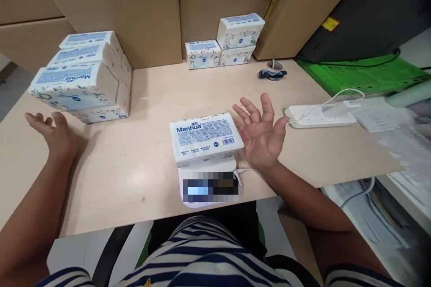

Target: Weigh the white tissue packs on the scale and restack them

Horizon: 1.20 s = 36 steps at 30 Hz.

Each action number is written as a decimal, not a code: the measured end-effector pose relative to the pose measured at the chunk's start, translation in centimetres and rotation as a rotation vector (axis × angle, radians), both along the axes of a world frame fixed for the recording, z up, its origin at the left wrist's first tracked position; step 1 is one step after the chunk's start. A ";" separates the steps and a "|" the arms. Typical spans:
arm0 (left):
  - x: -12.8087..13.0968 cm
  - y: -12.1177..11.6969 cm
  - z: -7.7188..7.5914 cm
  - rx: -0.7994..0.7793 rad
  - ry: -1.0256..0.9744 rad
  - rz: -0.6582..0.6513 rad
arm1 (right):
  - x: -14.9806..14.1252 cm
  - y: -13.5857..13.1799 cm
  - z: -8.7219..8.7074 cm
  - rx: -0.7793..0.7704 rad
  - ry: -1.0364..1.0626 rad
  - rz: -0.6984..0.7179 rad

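A white tissue pack (207,139) with blue print rests on a small white device (205,168) whose front panel is pixelated. Just right of that pack is my right hand (262,136), palm up with fingers spread and nothing in it. On the left, my left hand (55,132) lies on the table beside the front of a stack of tissue packs (84,80); its fingers are apart and it holds nothing. Whether either hand touches the packs is hard to tell.
Several cardboard boxes (134,22) wall off the back. Three tissue packs (237,33) stand against them. A dark blue band (272,74) lies near a cable hole. On the right are a white power strip (319,116) and a green crate (363,74). The table edge (141,219) runs before my body.
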<state>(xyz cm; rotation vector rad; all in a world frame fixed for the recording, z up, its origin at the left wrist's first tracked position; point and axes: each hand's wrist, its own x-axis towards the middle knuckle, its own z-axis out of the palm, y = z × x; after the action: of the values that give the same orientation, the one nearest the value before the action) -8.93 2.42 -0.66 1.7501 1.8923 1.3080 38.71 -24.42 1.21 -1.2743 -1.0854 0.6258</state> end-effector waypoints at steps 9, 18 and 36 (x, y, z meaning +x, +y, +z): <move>2.5 -1.7 1.9 -0.062 -0.111 0.129 | -0.2 -0.3 -0.6 -0.060 -0.137 0.040; 2.8 -2.8 2.4 -0.132 -0.215 0.070 | 0.1 -0.1 -1.7 -0.052 0.024 0.067; 2.8 -3.2 2.8 0.098 -0.012 0.069 | -0.9 1.6 -1.7 -0.087 0.146 0.076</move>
<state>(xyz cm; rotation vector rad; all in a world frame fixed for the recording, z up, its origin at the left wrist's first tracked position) -6.09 -0.77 2.11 1.7327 1.9291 1.4560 37.82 -22.81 -0.46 -1.2453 -0.9983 0.8187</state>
